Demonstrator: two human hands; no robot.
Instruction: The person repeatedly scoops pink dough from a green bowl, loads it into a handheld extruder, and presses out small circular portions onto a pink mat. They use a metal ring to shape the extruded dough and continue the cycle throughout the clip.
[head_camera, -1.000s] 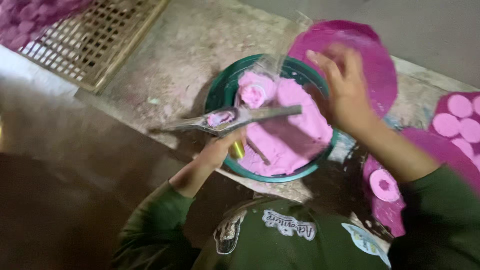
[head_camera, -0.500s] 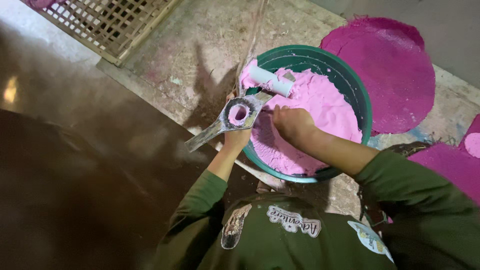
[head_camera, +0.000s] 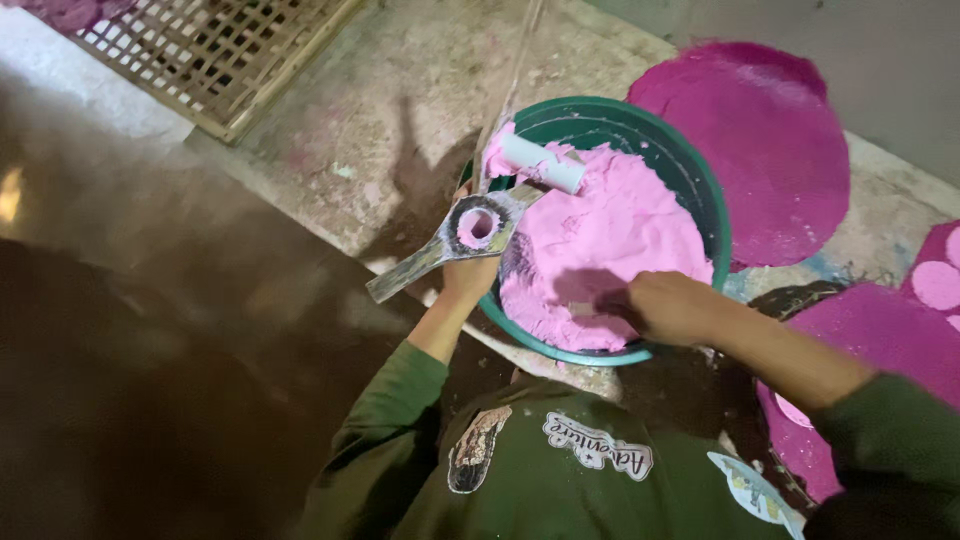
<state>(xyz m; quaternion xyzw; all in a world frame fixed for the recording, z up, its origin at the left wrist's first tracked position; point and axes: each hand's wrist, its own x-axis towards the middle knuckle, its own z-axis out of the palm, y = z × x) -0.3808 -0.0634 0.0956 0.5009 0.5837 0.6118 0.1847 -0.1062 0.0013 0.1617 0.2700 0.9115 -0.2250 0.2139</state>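
My left hand (head_camera: 468, 278) is closed round the metal ring mould (head_camera: 470, 229), holding it up w/ its flat handle sticking out to the left, just over the near-left rim of the green basin (head_camera: 700, 190). The ring's hole is packed w/ pink powder (head_camera: 620, 230). My right hand (head_camera: 668, 305) is curled shut down in the powder at the basin's near side; can't tell what it's pinching. 1 white cylinder (head_camera: 542, 163) lies on the powder at the far-left edge.
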